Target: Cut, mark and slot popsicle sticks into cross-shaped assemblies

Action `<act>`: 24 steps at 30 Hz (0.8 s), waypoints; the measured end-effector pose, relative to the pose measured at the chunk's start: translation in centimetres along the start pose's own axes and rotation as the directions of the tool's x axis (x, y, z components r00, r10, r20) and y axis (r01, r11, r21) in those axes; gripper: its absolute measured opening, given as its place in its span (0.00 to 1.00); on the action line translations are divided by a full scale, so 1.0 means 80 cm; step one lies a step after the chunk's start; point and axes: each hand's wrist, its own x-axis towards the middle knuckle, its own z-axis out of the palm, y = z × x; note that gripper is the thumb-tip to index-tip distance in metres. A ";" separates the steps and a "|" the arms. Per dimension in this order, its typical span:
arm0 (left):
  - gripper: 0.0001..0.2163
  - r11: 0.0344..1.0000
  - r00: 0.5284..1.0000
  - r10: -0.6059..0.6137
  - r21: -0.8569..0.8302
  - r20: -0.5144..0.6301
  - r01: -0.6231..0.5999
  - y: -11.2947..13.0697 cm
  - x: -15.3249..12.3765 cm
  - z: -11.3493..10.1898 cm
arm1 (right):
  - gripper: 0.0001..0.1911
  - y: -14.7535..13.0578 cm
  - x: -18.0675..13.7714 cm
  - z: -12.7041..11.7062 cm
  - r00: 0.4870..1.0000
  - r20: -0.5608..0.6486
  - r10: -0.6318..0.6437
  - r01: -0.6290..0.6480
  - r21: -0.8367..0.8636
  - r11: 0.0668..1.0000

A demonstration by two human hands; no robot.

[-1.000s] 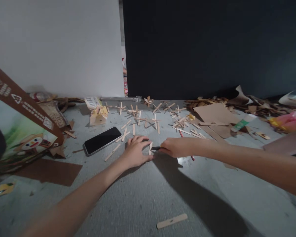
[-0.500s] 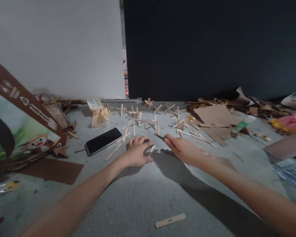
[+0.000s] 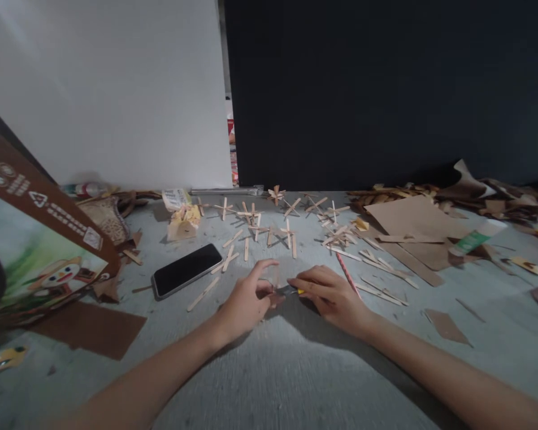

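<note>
My left hand [image 3: 246, 298] rests on the grey floor with its fingers pressed on a small wooden stick [image 3: 275, 276], index finger stretched out. My right hand [image 3: 329, 292] is closed round a small knife with a yellow handle [image 3: 291, 291], its blade tip at the stick beside my left fingers. Both hands meet just in front of me. Several loose wooden sticks and glued stick crosses [image 3: 269, 224] lie scattered beyond them.
A black phone [image 3: 187, 269] lies left of my hands. A printed cardboard box [image 3: 36, 239] leans at far left. Brown cardboard sheets [image 3: 412, 227], scraps and a green-white glue tube [image 3: 473, 239] lie at right. A red pencil [image 3: 346, 272] lies beside my right hand. Walls stand behind.
My right hand lifted away with the knife, then came back down to the stick under my left fingers. The view tilted, so the stick near the bottom edge is out of sight.
</note>
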 end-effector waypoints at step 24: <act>0.28 0.957 1.000 0.001 -0.291 0.006 0.000 0.005 -0.005 0.011 | 0.21 -0.004 0.004 -0.003 0.999 -0.034 0.007 -0.005 0.070 0.998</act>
